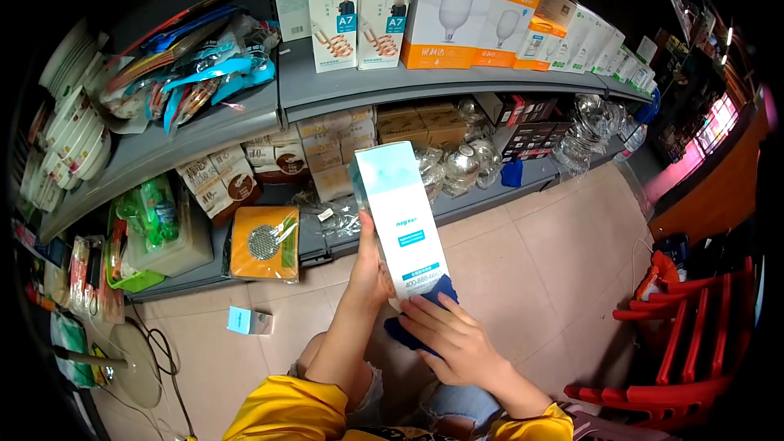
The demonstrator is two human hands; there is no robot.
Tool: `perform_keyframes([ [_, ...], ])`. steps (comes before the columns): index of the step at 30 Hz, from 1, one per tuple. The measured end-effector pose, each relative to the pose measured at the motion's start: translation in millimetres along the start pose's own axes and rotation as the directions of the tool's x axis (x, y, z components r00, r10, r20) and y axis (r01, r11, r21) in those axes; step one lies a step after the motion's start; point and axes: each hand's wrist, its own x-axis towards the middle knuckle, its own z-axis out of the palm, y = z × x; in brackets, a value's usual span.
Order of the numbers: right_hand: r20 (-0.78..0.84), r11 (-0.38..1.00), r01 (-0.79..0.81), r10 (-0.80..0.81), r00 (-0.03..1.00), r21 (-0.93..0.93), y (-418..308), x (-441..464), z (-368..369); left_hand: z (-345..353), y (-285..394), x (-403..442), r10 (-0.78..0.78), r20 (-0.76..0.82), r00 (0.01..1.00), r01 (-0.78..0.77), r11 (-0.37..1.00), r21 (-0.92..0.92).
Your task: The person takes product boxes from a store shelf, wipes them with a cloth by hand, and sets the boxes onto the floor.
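Note:
A tall white and light-blue light-bulb box [406, 233] stands tilted in front of me, above my knees. My left hand [369, 269] grips it along its left side, thumb up the edge and the other fingers hidden behind it. At the box's lower right end, my right hand [453, 336] presses a dark blue cloth [442, 287] against it. Part of the cloth hangs out to the left under my right fingers.
The upper grey shelf [343, 86] carries boxed bulbs [449, 12] and bagged goods; stacked bowls [77, 135] stand left. Below are cartons, wrapped lamps [461, 165] and an orange package [265, 243]. A small box [249, 321] lies on the floor; a red plastic chair [678, 343] stands right.

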Motion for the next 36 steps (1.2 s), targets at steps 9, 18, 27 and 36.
perform_keyframes([
  [9, -0.115, 0.231, -0.254, 0.909, 0.402, 0.939, 38, -33, -12, -11, -19, -8, 0.460, 0.139, 0.877, -0.400, 0.539, 0.741],
  [18, -0.582, 0.697, -0.124, 0.671, 0.460, 0.706, 27, 7, -79, -22, -46, -4, 0.540, 0.423, 0.728, -0.594, 0.188, 0.782],
  [27, -0.346, 0.971, -0.022, -0.064, 0.936, -0.237, 9, 62, -94, -8, -40, -3, 0.539, 0.532, 0.653, -0.674, 0.092, 0.733],
  [36, 0.009, 0.989, 0.021, -0.020, 1.000, -0.149, 6, 54, -97, -16, -45, -6, 0.491, 0.482, 0.726, -0.654, 0.275, 0.705],
])
